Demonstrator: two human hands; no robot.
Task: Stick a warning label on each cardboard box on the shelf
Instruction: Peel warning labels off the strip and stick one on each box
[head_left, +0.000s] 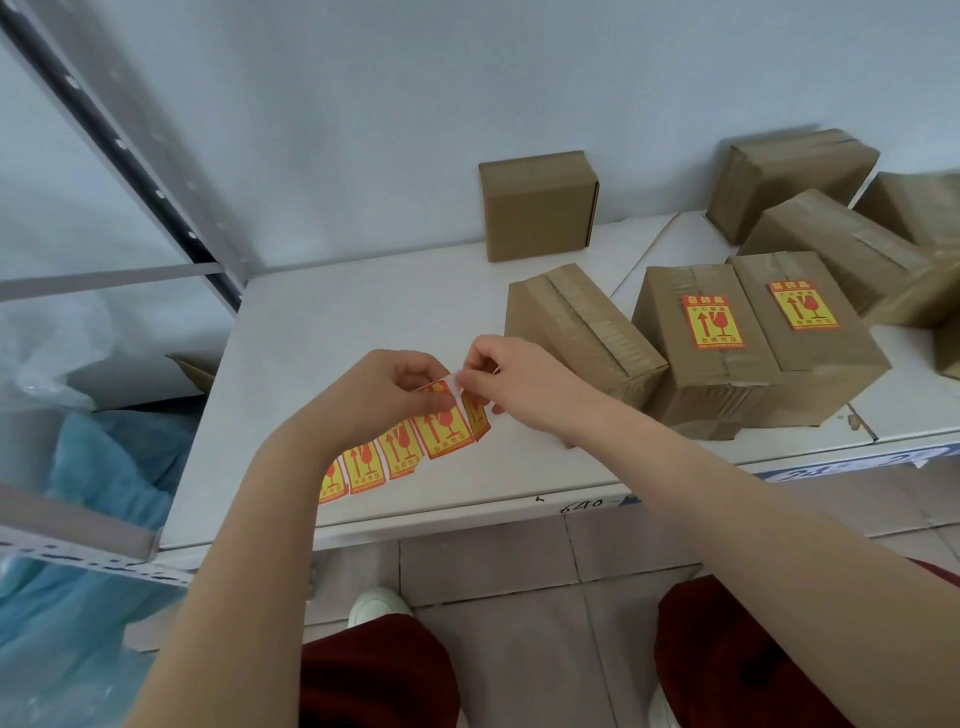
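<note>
A strip of yellow-and-red warning labels (400, 449) hangs from my left hand (382, 395), which pinches its top end above the white shelf (332, 332). My right hand (511, 376) pinches the end label (475, 415), which is partly peeled from the white backing. Just right of my hands sits an unlabelled taped cardboard box (576, 327). Two boxes beside it carry labels: one (714, 322) and another (804, 305). A small plain box (537, 205) stands upright against the back wall.
Several more brown boxes (831, 228) are piled at the far right. A grey metal shelf upright (124, 150) runs along the left, with blue plastic sheeting (104, 467) below it. Tiled floor, my red trousers and white shoe (376, 605) lie under the shelf edge.
</note>
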